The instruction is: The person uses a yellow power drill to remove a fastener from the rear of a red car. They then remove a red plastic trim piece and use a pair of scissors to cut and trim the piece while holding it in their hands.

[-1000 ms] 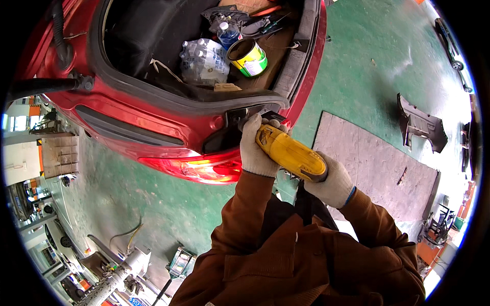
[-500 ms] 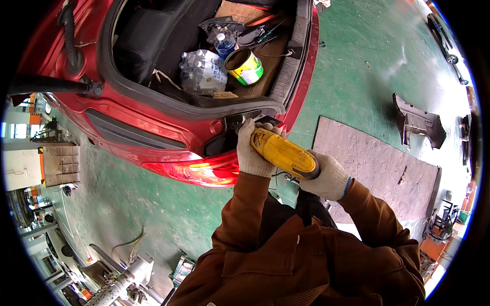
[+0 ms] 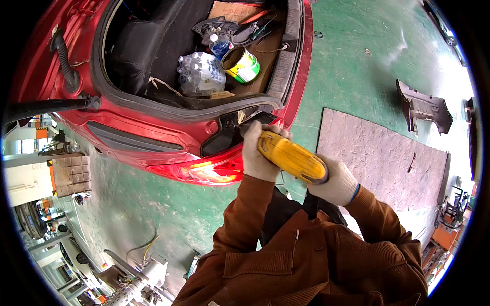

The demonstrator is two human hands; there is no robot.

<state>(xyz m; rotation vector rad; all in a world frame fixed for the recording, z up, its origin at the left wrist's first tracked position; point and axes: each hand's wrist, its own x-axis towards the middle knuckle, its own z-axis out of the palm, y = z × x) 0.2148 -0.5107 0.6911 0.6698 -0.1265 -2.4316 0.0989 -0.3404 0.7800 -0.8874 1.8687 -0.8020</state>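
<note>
Nearest the camera: brown corduroy jacket (image 3: 306, 260), both sleeves coming up from lower edge. R hand (image 3: 334, 181), white knit glove w/ blue cuff, is closed round the rear end of a yellow power tool (image 3: 292, 159); fingers wrapped under the body, so grip is firm. L hand (image 3: 258, 153), same kind of glove, is curled shut round the tool's front end, near the nose. The tool lies tilted, nose up-left toward the car, tail down-right, held between both hands just above the person's chest. Nose tip is hidden behind L hand, so whether it touches the car can't be told. Just beyond the hands: a black recess (image 3: 229, 135) in the corner of a red car's rear (image 3: 153, 148), w/ the red tail light (image 3: 212, 171) glowing just below it & left of L hand. Farther up, open trunk (image 3: 143, 61) w/ black lining; inside lie a shrink-wrapped pack of water bottles (image 3: 199, 74), a green & white tin can (image 3: 241, 65) on its side w/ open mouth showing, a blue-capped bottle (image 3: 219, 45), dark plastic trim pieces (image 3: 224, 28) & a cardboard sheet (image 3: 229, 10). A black gas strut (image 3: 48, 107) runs left from trunk edge. To the right, on green painted floor (image 3: 357, 66), a grey-brown mat (image 3: 383, 158); beyond it, well apart, a dark loose car panel (image 3: 421, 107). Far lower left: workshop gear, too small to tell.
</note>
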